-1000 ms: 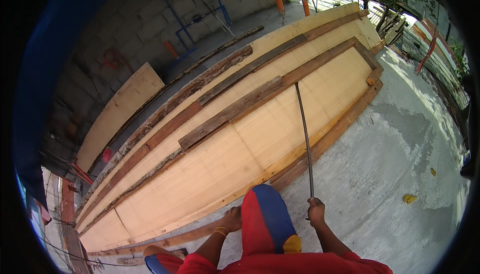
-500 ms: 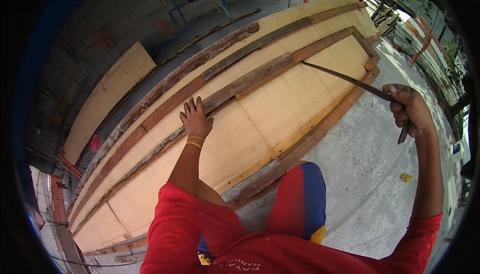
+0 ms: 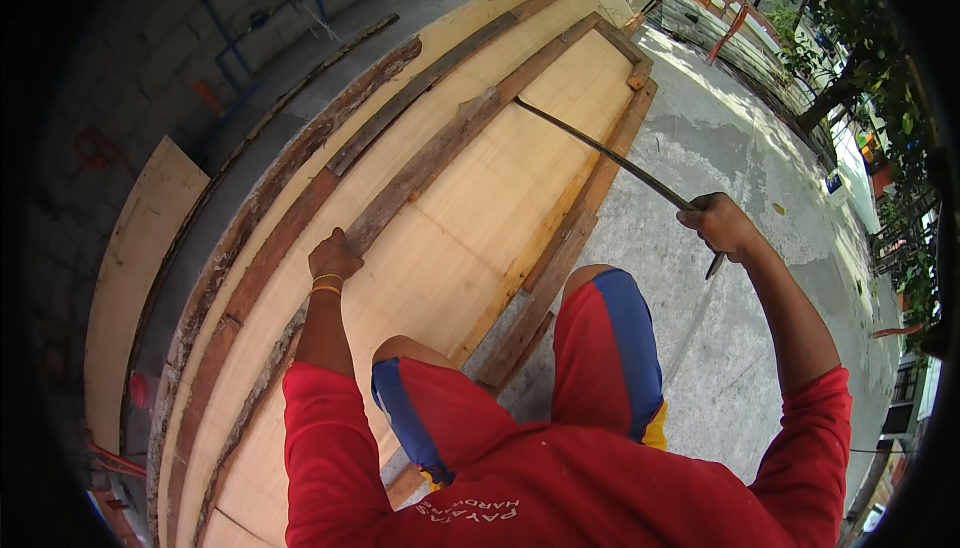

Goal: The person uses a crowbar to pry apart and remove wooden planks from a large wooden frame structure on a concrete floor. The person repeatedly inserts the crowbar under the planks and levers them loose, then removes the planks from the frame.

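Observation:
My right hand [image 3: 718,226] is closed around a long dark pry bar [image 3: 612,157]. Its far tip meets the edge of a weathered wooden batten [image 3: 432,166] that runs along a pale plywood panel [image 3: 460,213]. My left hand [image 3: 336,254] has its fingers curled over the near end of that batten, where they grip it. Below this end, a rough bark-edged strip [image 3: 262,373] continues along the panel. The fingertips of my left hand are hidden behind the wood.
More battens [image 3: 290,218] lie lengthwise on the panel's left part. Reddish boards [image 3: 570,278] edge its right side. A loose plywood piece [image 3: 140,278] lies at far left by a block wall. Grey concrete floor [image 3: 730,348] stretches right, with stacked wood [image 3: 700,23] and foliage beyond.
My left hand has gone from lying spread on the wood to curling round the batten's end. The view has shifted; the bar's tip stays at the batten's edge.

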A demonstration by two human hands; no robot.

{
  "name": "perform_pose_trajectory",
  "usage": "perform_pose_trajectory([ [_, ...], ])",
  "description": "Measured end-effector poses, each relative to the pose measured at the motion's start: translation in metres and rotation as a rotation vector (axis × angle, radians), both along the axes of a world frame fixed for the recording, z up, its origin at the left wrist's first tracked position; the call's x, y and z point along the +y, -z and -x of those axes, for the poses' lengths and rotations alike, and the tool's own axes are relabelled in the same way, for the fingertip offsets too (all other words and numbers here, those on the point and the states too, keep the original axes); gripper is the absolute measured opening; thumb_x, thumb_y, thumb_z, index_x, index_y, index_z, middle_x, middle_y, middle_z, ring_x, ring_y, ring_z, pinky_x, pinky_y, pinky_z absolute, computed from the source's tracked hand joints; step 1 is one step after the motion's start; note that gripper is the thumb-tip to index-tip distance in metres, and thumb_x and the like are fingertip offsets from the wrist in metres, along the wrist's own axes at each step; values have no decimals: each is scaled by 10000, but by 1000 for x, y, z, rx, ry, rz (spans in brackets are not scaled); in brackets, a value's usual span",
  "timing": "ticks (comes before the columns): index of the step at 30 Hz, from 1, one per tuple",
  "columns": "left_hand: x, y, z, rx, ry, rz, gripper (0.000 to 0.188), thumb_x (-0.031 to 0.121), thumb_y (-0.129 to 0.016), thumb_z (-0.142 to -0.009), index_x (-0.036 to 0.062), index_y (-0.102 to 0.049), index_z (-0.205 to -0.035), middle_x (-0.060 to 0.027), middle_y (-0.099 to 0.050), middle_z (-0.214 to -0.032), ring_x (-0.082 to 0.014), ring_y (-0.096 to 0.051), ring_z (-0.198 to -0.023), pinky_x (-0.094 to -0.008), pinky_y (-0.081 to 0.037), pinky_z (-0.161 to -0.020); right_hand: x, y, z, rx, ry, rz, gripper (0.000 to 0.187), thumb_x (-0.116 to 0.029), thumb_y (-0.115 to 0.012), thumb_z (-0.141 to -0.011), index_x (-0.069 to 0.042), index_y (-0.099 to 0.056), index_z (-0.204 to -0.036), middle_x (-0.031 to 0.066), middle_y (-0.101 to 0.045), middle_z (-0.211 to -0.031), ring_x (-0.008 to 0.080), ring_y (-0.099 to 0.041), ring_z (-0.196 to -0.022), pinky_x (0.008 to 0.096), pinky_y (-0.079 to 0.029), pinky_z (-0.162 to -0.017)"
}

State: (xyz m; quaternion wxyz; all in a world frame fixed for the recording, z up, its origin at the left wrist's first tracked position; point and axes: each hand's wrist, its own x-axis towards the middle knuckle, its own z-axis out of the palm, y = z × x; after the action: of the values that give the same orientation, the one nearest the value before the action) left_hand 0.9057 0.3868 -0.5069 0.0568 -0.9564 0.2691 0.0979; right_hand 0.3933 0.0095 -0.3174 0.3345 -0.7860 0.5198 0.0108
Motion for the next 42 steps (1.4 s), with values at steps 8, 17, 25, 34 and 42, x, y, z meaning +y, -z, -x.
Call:
perform_pose_trajectory([
  [8, 1, 14, -3, 63, -12, 19, 687, 308, -864, -685, 47, -559, -1242, -199, -750, -1094, -357, -725, -1058, -439, -591, -897, 54, 231, 57, -240, 93, -207, 267, -256, -729, -941, 9, -718, -968, 46, -623, -752, 170, -544, -682, 354, -461, -657],
  [17, -20, 9, 9, 62, -113, -55, 807, 330, -940, -657, -7, -545, -1275, -250, -711, -1206, -379, -690, -1158, -429, -569, -970, 32, 280, 54, -371, 144, -185, 340, -292, -723, -924, 39, -730, -1004, 179, -711, -848, 273, -673, -813, 409, -522, -775],
  [25, -13, 11, -13, 226, -90, 32, 969, 480, -900, -696, -48, -536, -1422, -276, -611, -1404, -370, -627, -1276, -421, -519, -1068, 42, 294, 69, -397, 137, -130, 323, -303, -703, -921, 8, -724, -1004, 252, -722, -895, 402, -714, -872, 439, -550, -793],
  [34, -28, -5, -11, 310, -299, 63, 1067, 681, -726, -812, -80, -456, -1509, -277, -487, -1539, -369, -501, -1424, -442, -423, -1164, 59, 310, 98, -310, 222, -163, 305, -277, -697, -924, 18, -721, -998, 236, -719, -868, 367, -709, -813, 431, -546, -763],
  [42, -30, -64, 19, 205, -184, -19, 1134, 813, -659, -755, -137, -576, -1369, -325, -595, -1399, -395, -604, -1309, -421, -465, -1108, -13, 295, -40, -500, 246, -155, 328, -257, -704, -879, 46, -720, -1004, 251, -702, -816, 384, -701, -787, 454, -544, -737],
])
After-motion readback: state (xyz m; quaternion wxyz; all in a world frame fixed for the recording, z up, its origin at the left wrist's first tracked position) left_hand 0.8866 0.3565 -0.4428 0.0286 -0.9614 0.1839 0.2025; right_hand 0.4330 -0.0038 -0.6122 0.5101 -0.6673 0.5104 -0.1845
